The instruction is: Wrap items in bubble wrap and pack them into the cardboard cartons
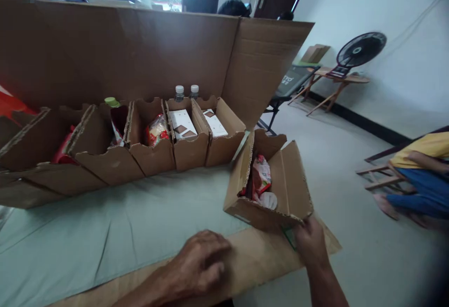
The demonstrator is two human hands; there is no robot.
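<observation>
One open cardboard box [293,183], at the table's right end, containing a red-and-white packet [261,174]; the right hand [310,239] is clamped on its near right corner. Left hand [203,262], loosely curled, thumb and fingers apart, is near the box, over the table's [150,213] front edge. Row of cardboard bins [153,159] stands to the left, containing packaged goods.

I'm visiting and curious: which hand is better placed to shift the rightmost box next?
Probably the right hand: it is at the near right corner of the rightmost box, apparently touching it. The left hand is farther off, with nothing visible in it.
</observation>
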